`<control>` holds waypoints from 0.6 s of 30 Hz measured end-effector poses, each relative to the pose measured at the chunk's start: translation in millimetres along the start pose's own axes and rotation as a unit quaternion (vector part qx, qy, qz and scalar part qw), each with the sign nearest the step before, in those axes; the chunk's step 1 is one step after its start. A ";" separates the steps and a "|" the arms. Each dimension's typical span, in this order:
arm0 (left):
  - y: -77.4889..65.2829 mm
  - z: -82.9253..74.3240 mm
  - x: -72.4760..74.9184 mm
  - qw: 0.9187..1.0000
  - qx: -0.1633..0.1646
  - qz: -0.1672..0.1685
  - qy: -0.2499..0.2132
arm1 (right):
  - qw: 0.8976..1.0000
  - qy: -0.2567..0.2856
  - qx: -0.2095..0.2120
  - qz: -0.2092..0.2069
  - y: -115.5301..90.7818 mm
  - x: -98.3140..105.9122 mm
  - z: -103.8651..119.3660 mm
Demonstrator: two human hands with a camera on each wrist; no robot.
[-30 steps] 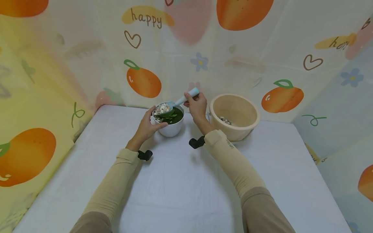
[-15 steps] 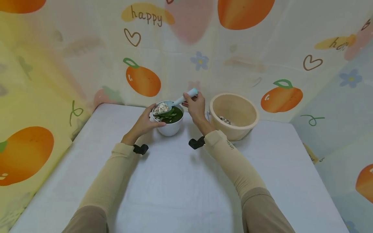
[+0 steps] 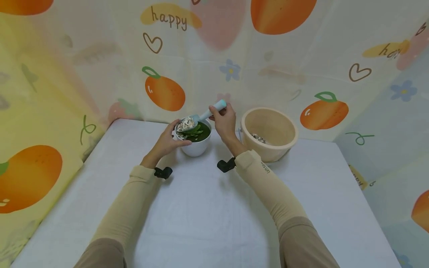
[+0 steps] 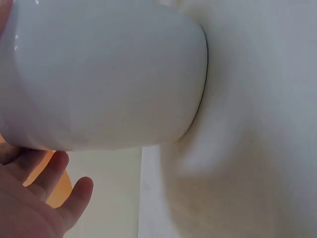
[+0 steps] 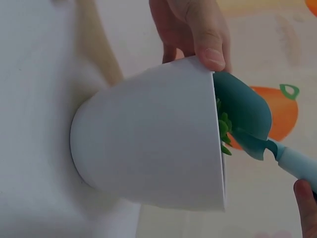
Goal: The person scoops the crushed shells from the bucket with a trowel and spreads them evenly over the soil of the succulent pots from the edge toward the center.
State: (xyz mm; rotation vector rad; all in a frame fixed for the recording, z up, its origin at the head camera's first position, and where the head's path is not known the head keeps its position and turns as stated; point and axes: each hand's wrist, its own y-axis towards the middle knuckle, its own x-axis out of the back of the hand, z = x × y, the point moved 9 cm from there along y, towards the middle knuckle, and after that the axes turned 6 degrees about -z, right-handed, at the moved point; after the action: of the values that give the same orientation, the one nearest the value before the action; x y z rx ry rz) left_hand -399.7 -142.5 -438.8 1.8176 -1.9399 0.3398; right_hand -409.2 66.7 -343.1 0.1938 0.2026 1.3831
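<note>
In the head view, a small white flower pot [image 3: 195, 150] stands near the table's back edge. It holds a green leafy plant [image 3: 194, 131] set in dark green filling. My left hand [image 3: 164, 144] grips the pot from the left, thumb in front and fingers at the rim. My right hand [image 3: 225, 123] holds a light blue hand trowel [image 3: 207, 115] by its handle. Pale mixed granules [image 3: 187, 124] fill the trowel's blade, which slants down over the pot's left side. The right wrist view shows the blade [image 5: 247, 109] right at the rim, close over green leaves [image 5: 224, 128].
A large beige round tub [image 3: 268, 150] stands right of the pot, beside my right wrist, with some speckled granules [image 3: 259, 139] inside. White cloth covers the table [image 3: 201, 208]. A fruit-printed curtain [image 3: 207, 82] rises directly behind the table.
My left wrist has shifted slightly left, still gripping the pot. The trowel handle has moved slightly left, while its blade remains over the pot with granules on it.
</note>
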 end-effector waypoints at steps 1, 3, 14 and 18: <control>-0.2 0.1 -0.2 1.000 0.002 -0.002 -0.002 | 1.000 -0.001 0.002 -0.002 0.2 0.9 0.8; -1.1 0.8 -0.6 1.000 0.007 -0.007 -0.004 | 1.000 -0.001 0.005 -0.005 1.0 2.6 2.0; -8.2 -2.1 0.8 0.999 -0.006 -0.039 0.029 | 1.000 0.010 -0.018 -0.009 1.5 6.4 -7.6; -2.7 -2.5 2.5 0.999 -0.015 -0.014 0.035 | 1.000 0.016 -0.015 -0.004 2.6 6.0 -8.1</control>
State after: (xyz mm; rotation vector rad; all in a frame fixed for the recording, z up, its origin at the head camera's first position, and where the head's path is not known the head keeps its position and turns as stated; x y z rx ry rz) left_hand -396.7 -143.7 -435.7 1.7865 -1.8609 0.3587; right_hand -412.7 73.2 -350.4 0.1463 0.2102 1.3820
